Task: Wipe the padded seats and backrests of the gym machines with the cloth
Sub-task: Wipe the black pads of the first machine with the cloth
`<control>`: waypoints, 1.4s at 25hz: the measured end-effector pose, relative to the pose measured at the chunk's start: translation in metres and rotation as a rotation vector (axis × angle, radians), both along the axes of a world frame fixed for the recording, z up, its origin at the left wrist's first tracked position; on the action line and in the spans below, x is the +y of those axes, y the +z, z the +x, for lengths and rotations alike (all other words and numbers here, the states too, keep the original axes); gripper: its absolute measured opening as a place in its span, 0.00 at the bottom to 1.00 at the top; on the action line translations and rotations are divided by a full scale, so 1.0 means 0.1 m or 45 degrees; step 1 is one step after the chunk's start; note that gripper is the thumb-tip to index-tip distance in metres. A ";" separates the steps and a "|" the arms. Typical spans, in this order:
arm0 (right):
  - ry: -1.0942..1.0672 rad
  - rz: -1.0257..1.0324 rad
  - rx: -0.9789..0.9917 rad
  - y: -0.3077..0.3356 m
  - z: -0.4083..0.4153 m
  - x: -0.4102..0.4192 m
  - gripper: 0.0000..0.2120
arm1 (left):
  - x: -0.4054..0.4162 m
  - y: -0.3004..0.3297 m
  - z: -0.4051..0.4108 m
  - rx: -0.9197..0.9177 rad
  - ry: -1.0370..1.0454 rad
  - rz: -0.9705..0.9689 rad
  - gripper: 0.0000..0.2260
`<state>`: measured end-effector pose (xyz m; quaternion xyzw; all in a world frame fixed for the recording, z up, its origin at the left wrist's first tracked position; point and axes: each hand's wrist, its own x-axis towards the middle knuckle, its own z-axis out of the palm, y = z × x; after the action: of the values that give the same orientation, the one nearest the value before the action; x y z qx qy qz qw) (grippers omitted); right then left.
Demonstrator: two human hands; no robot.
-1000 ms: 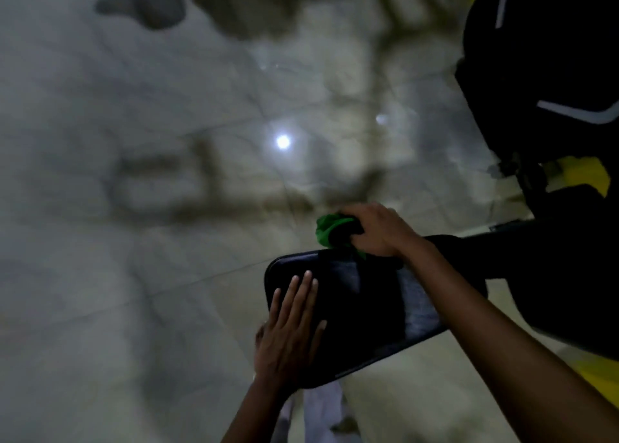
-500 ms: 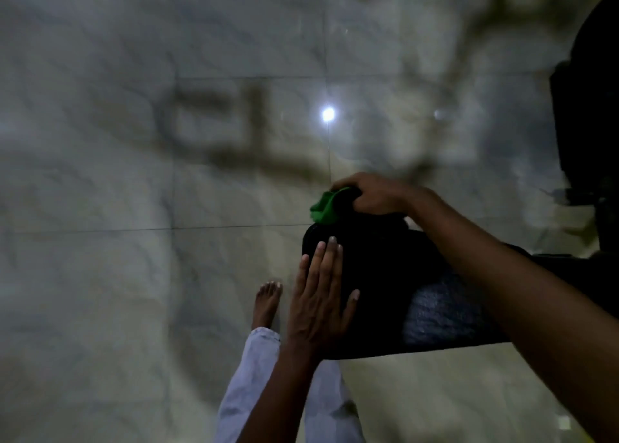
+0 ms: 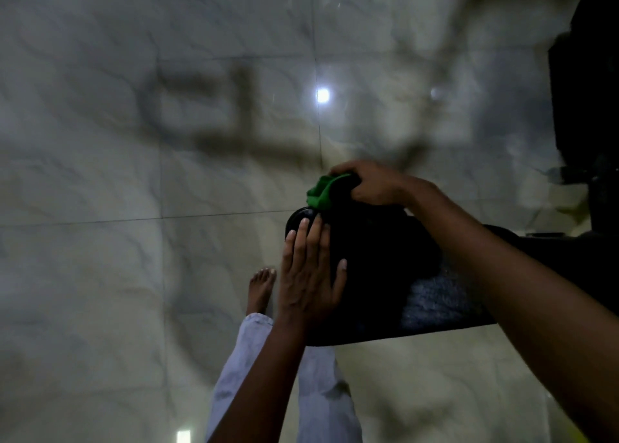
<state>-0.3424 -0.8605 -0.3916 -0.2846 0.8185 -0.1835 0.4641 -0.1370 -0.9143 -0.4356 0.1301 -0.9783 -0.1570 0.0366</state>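
A black padded seat [image 3: 385, 268] juts in from the right at mid-height. My left hand [image 3: 310, 275] lies flat on its near left corner, fingers straight and together. My right hand [image 3: 375, 183] grips a bunched green cloth [image 3: 321, 191] against the seat's far left edge; most of the cloth is hidden under the fingers. My right forearm crosses over the seat and hides part of its top.
The black body of the gym machine [image 3: 589, 124] rises at the right edge. Pale glossy floor tiles [image 3: 134, 208] fill the left and far side, with a lamp's reflection. My bare foot [image 3: 261, 288] and light trouser leg [image 3: 234, 375] stand just left of the seat.
The view swung left and down, bringing the seat closer. My right hand with the cloth stays at the far edge; my left hand slid slightly toward the far left corner.
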 end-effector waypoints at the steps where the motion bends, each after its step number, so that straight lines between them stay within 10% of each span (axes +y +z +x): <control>1: 0.003 0.028 -0.034 0.03 -0.08 0.16 0.24 | 0.00 0.01 0.00 -0.017 -0.009 0.004 0.27; 12: -0.002 0.019 0.100 -0.08 -0.05 0.42 0.25 | 0.00 0.02 0.02 -0.086 -0.039 -0.017 0.28; 17: -0.059 0.417 0.163 0.18 -0.21 0.97 0.23 | 0.02 0.00 0.01 -0.088 -0.031 -0.024 0.28; 22: -0.012 0.185 0.298 0.00 0.08 0.55 0.25 | 0.04 0.01 -0.02 -0.112 -0.101 -0.075 0.27; 29: -0.130 0.908 0.349 0.26 -0.20 1.30 0.22 | 0.26 -0.03 -0.38 -0.056 -0.450 -0.079 0.26; 35: -0.111 0.767 0.536 0.16 0.06 1.15 0.22 | 0.32 -0.06 -0.51 -0.089 -0.607 -0.163 0.26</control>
<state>-0.3366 -0.7452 -0.3758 -0.1315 0.9247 0.1086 0.3403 -0.1880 -0.8822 -0.4418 -0.1015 -0.9900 -0.0944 -0.0272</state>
